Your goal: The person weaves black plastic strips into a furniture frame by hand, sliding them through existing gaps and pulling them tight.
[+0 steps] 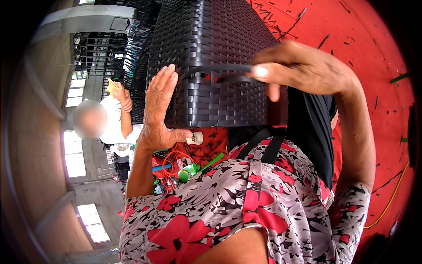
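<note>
A black woven box-shaped piece [228, 105] of flat plastic strips stands in front of me. My left hand [159, 112] lies along its left side, fingers stretched out and thumb apart, holding nothing. My right hand [303, 68] pinches a dark flat strip [226, 67] between thumb and fingers. The strip runs leftward from my fingertips to the weave near the corner, slightly smeared by motion. Below it, small red spots show through a gap in the weave.
A red floor [373, 127] with scattered black strip offcuts spreads to the right, with a yellow cord [389, 196]. Orange cord [176, 160] and a green item [189, 171] lie near my left forearm. A person in white [115, 116] and more black woven work [143, 57] are at left.
</note>
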The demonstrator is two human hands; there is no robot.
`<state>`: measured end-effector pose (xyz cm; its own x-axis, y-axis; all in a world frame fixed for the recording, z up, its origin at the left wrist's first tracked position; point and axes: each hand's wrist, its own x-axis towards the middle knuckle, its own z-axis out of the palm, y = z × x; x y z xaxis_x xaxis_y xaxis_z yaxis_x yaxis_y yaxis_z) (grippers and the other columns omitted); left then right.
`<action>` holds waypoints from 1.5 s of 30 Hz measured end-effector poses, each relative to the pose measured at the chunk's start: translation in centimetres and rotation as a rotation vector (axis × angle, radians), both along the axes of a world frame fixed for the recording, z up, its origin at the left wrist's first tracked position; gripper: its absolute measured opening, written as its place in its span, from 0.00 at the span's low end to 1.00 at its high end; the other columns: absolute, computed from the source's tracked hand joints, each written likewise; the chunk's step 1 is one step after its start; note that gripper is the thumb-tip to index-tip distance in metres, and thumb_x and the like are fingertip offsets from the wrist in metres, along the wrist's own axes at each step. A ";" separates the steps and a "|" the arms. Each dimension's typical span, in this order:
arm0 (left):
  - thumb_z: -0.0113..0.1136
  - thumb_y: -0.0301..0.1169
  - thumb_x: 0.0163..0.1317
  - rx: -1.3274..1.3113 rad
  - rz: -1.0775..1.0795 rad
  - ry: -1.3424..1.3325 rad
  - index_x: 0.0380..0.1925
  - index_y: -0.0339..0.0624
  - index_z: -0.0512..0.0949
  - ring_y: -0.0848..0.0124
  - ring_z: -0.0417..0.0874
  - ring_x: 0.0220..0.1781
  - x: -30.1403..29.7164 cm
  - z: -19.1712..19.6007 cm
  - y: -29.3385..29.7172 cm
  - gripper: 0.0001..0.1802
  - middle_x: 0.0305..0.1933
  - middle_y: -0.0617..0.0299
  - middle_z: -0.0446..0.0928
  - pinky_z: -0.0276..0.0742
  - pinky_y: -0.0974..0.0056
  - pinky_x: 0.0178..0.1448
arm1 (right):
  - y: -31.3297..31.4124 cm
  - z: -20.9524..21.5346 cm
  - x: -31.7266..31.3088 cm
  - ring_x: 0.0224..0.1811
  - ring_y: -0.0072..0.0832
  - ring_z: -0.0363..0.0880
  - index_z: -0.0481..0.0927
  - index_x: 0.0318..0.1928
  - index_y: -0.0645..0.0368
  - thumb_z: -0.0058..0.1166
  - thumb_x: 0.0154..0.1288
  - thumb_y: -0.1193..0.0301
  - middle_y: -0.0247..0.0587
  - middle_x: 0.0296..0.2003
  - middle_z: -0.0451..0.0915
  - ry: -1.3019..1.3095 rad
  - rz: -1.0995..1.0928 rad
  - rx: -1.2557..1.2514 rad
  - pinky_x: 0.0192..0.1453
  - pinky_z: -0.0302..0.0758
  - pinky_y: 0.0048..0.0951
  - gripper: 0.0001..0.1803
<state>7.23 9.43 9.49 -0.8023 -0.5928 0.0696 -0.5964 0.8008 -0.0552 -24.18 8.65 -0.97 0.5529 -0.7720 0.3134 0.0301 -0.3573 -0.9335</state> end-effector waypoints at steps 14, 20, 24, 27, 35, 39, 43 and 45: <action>0.43 0.75 0.51 0.021 0.041 0.084 0.66 0.32 0.58 0.49 0.57 0.72 2.1 -0.3 -0.5 0.59 0.70 0.42 0.57 0.49 0.50 0.73 | -0.3 0.9 1.9 0.29 0.27 0.77 0.82 0.35 0.66 0.46 0.67 0.47 0.40 0.23 0.77 -0.108 -0.036 -0.029 0.39 0.73 0.30 0.30; 0.42 0.75 0.50 0.010 0.014 0.098 0.66 0.32 0.60 0.50 0.58 0.72 2.1 -0.3 -0.9 0.59 0.70 0.43 0.59 0.49 0.50 0.73 | 0.8 -3.4 0.6 0.33 0.22 0.76 0.83 0.37 0.64 0.48 0.70 0.56 0.35 0.26 0.79 -0.414 -0.040 0.101 0.46 0.72 0.26 0.22; 0.42 0.75 0.51 0.019 0.013 0.112 0.65 0.32 0.61 0.50 0.58 0.72 1.8 -0.4 -1.0 0.58 0.69 0.42 0.59 0.49 0.49 0.73 | 1.0 -5.6 -0.1 0.35 0.23 0.77 0.83 0.39 0.66 0.47 0.71 0.59 0.34 0.27 0.79 -0.544 -0.005 0.053 0.46 0.72 0.25 0.21; 0.41 0.74 0.52 -0.014 -0.117 0.157 0.65 0.31 0.62 0.50 0.58 0.72 2.5 -1.3 -2.3 0.57 0.69 0.42 0.60 0.49 0.50 0.73 | 1.6 -6.9 -0.4 0.34 0.24 0.77 0.82 0.40 0.69 0.49 0.69 0.58 0.36 0.26 0.79 -0.557 0.059 0.174 0.44 0.73 0.25 0.22; 0.39 0.73 0.56 0.129 0.083 0.191 0.65 0.34 0.63 0.55 0.56 0.74 2.6 0.0 -0.5 0.54 0.70 0.48 0.60 0.44 0.51 0.74 | 4.2 -6.9 -1.0 0.28 0.38 0.80 0.84 0.38 0.63 0.52 0.63 0.49 0.42 0.15 0.75 -0.591 -0.038 0.034 0.64 0.63 0.46 0.26; 0.38 0.72 0.57 0.086 -0.013 0.202 0.64 0.33 0.63 0.54 0.57 0.73 3.1 0.2 -1.2 0.53 0.69 0.48 0.61 0.46 0.51 0.74 | 5.1 -4.4 -0.1 0.23 0.32 0.81 0.80 0.40 0.71 0.44 0.70 0.51 0.41 0.14 0.75 -0.623 -0.020 -0.040 0.64 0.63 0.43 0.29; 0.33 0.72 0.58 -0.008 0.014 0.208 0.65 0.33 0.61 0.55 0.55 0.74 4.7 -1.4 -1.6 0.53 0.70 0.51 0.60 0.43 0.50 0.75 | 4.7 -1.1 0.5 0.24 0.33 0.79 0.76 0.47 0.70 0.43 0.70 0.49 0.37 0.15 0.73 -0.574 -0.095 -0.151 0.60 0.65 0.43 0.31; 0.30 0.72 0.59 -0.025 0.099 0.229 0.65 0.36 0.62 0.56 0.55 0.74 6.0 -1.8 -1.0 0.52 0.70 0.51 0.60 0.42 0.49 0.75 | 4.2 -0.6 0.6 0.26 0.34 0.77 0.74 0.52 0.68 0.43 0.69 0.48 0.36 0.18 0.73 -0.588 -0.130 -0.188 0.54 0.68 0.43 0.32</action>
